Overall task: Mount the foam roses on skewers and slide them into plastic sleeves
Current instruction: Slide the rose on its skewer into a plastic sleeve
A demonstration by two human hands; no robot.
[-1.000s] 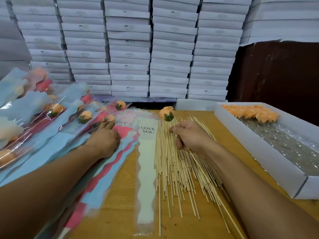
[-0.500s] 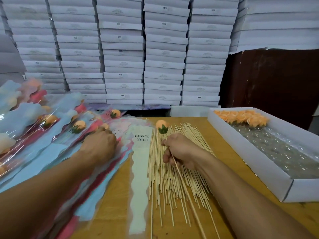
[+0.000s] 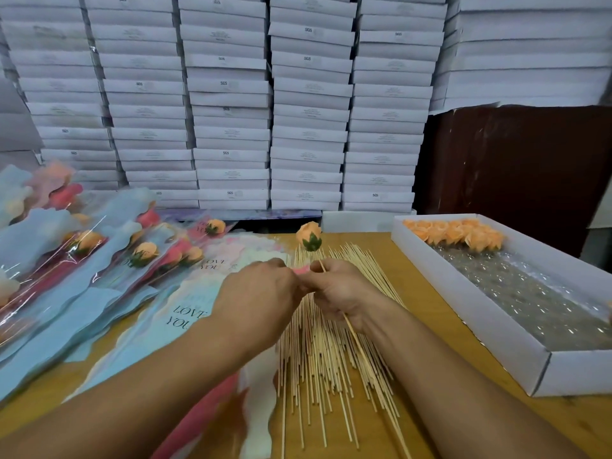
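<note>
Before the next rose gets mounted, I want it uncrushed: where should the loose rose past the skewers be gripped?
Pinch the loose rose low, at its green base, coming from the near side over the skewer pile. The base faces the person and looks firmer than the petals.

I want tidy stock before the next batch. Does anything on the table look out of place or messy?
The skewer pile is splayed loosely, ends uneven. One loose foam rose lies alone at its far end, outside the white box. Nothing looks damaged or spilled.
</note>
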